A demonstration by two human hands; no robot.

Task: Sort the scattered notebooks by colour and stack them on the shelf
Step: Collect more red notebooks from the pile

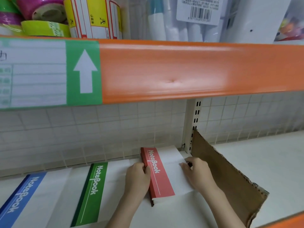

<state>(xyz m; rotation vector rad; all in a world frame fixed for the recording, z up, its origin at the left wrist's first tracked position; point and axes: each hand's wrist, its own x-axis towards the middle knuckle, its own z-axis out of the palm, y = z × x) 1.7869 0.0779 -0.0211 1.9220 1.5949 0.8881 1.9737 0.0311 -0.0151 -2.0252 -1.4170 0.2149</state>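
- Head view, nearest the lens: two bare forearms reaching in from the bottom edge onto the lower white shelf point(271, 162).
- Left hand point(137, 178) set against the spine side of the red notebook stack point(162, 183), fingers point(147, 170) curled over the red edge and gripping it.
- Right hand point(198, 174) laid on the white half of the top cover near its right edge, fingers bent and pressing down; whether they hook under the far edge cannot be told.
- Red stack several notebooks deep, lying flat toward the back of the shelf, just beside the cardboard divider point(230, 178) leaning at its right.
- Green notebook point(92, 191) lying flat to the left of the red stack, near but apart from it; blue notebook point(19, 201) further left, cut off by the frame edge.
- Step in hand, judged: squaring up the red pile, with three colour groups already laid side by side.
- Next move, judged: nudge the covers flush from both sides, keep the pile clear of the divider, then let go; no loose notebooks visible, so remaining work cannot be told.
- Above: orange shelf beam point(197, 68) with a green arrow label point(84, 71), rolls of tape point(44, 27), a roll of yellow stickers point(93, 17) and packaged markers point(164, 22) on the upper shelf.
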